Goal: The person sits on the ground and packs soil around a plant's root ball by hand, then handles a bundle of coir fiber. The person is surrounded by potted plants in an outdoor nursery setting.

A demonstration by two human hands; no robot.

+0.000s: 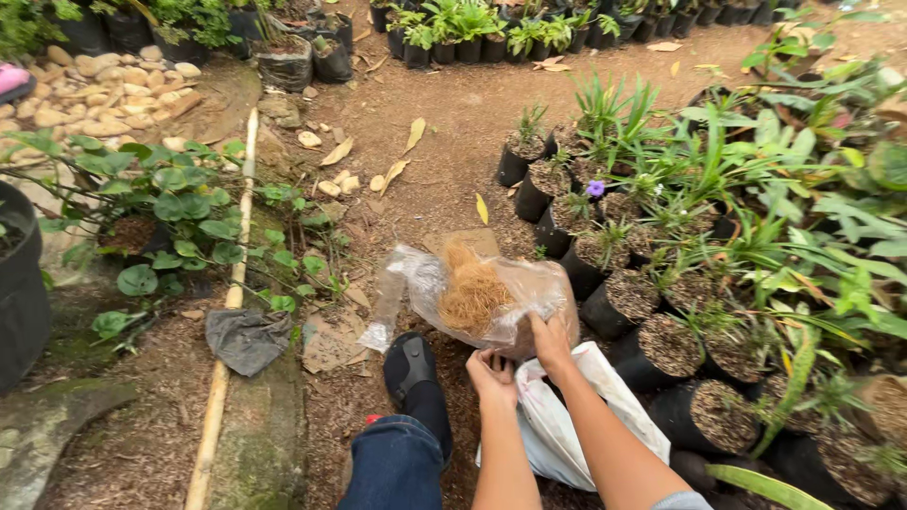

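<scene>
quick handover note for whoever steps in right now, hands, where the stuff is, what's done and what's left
Right hand: gripping the edge of the clear plastic bag, holding it up off the ground.
Left hand: just below that bag, fingers at the mouth of the white sack beside the knee.
Things: the clear bag holds a clump of dry brown fibre. Rows of black nursery pots with young plants stand to the right, and a black boot is planted on the soil.
Done: the fibre is still in the bag.
Left: the pictures do not show where the fibre goes.
</scene>
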